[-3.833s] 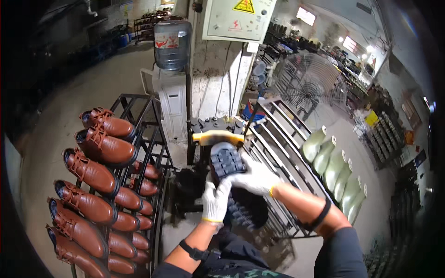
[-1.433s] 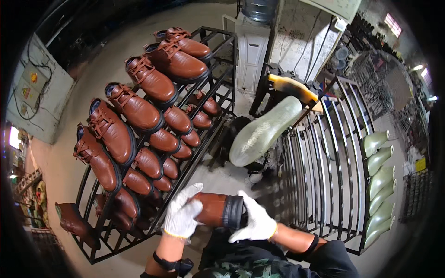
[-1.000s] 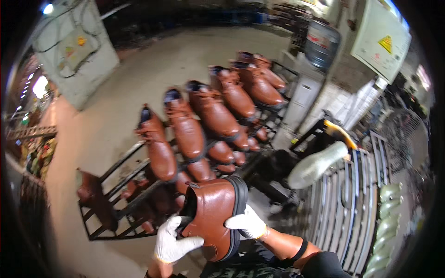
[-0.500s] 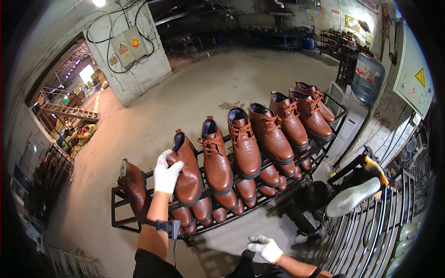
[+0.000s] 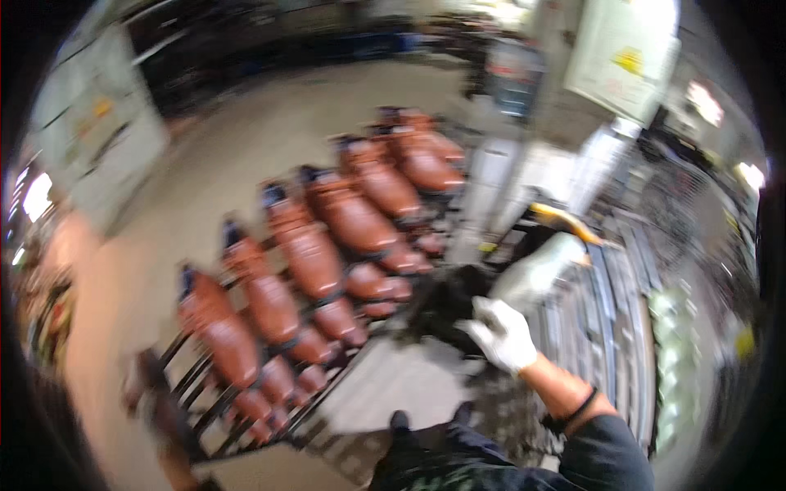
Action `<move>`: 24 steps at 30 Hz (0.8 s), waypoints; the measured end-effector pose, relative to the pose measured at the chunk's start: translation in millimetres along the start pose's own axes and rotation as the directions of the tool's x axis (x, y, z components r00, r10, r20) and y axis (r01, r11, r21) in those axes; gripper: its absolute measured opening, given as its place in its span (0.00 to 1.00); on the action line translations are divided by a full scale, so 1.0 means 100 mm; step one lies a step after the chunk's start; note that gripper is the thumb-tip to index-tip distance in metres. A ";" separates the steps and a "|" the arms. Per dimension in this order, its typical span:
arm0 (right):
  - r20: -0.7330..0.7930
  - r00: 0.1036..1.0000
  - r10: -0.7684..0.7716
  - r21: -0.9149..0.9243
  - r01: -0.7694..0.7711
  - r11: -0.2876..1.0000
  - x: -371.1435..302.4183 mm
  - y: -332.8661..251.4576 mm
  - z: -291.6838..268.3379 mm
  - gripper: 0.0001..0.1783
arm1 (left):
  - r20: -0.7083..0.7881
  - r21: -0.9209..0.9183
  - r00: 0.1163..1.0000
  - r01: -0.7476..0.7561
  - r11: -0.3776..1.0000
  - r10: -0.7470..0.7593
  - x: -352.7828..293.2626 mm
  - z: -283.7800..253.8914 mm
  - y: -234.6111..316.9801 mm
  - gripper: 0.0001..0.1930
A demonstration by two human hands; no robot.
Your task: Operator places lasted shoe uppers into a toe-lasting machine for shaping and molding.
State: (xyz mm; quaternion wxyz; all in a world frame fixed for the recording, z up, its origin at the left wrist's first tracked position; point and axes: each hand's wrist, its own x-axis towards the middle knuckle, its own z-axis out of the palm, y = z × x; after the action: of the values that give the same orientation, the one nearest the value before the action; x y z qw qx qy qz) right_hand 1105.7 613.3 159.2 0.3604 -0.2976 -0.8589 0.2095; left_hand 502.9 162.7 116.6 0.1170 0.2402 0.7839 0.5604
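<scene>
Shoe last (image 5: 532,272) — just beside gloved right hand (image 5: 501,334).

Brown shoes (image 5: 307,258), pale greenish last (image 5: 534,268)

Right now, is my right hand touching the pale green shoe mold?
Cannot tell. In the head view, the right hand and the shoe mold meet in outline, but blur hides any contact or gap.

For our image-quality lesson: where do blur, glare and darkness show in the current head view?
Head view: blur smears the brown shoes, pale foot-shaped form and right hand; head view: a bright patch at upper right washes out; head view: corners fall to black.
</scene>
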 end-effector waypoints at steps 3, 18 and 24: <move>-0.383 0.918 -0.100 -0.416 -0.075 0.906 0.86 0.35 -0.69 0.24 | 0.267 -0.175 0.963 0.027 0.984 0.021 0.62 1.74 -0.06 0.38; -0.054 0.773 0.632 -0.602 -0.530 0.597 0.50 1.87 -2.36 0.42 | 0.646 -0.417 0.753 0.211 0.884 0.125 0.82 4.85 1.43 0.33; -0.018 0.739 0.673 0.599 -0.531 0.600 -0.30 2.89 -3.75 0.25 | 0.771 -0.327 0.631 0.269 0.906 0.091 0.38 6.25 2.35 0.30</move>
State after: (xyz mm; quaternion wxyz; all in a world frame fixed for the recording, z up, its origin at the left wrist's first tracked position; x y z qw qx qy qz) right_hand 1505.9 860.3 223.4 0.4395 -0.4763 -0.5549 0.5217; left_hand 810.8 756.1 124.2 0.5162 0.3857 0.5325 0.5489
